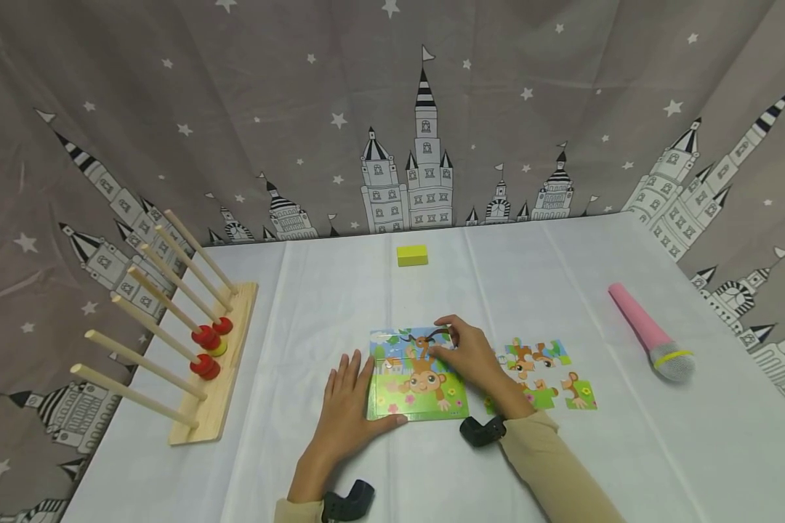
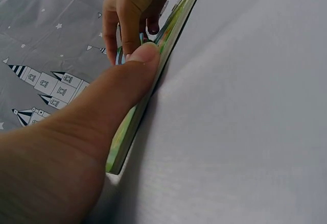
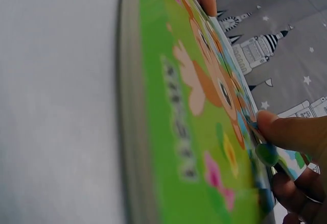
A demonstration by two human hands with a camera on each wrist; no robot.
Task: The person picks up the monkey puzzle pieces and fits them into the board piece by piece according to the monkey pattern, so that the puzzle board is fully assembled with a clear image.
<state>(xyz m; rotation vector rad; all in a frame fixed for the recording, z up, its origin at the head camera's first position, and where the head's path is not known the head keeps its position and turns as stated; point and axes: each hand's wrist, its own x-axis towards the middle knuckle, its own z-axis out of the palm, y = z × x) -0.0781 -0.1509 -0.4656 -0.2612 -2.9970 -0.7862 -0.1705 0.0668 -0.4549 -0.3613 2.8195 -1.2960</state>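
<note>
Left hand (image 2: 76, 132) touches the board (image 2: 124, 147), whose thickness wrist views reveal.

The right hand (image 1: 474, 357) partly hides the puzzle piece (image 3: 267, 155) it seems to pinch; the wrist (image 1: 515, 404) covers some loose pieces (image 1: 544, 396). Lettering (image 3: 178, 122) on the board (image 3: 153, 183) is blurred past reading. The bench's (image 1: 726, 465) near edge is cut off.
</note>
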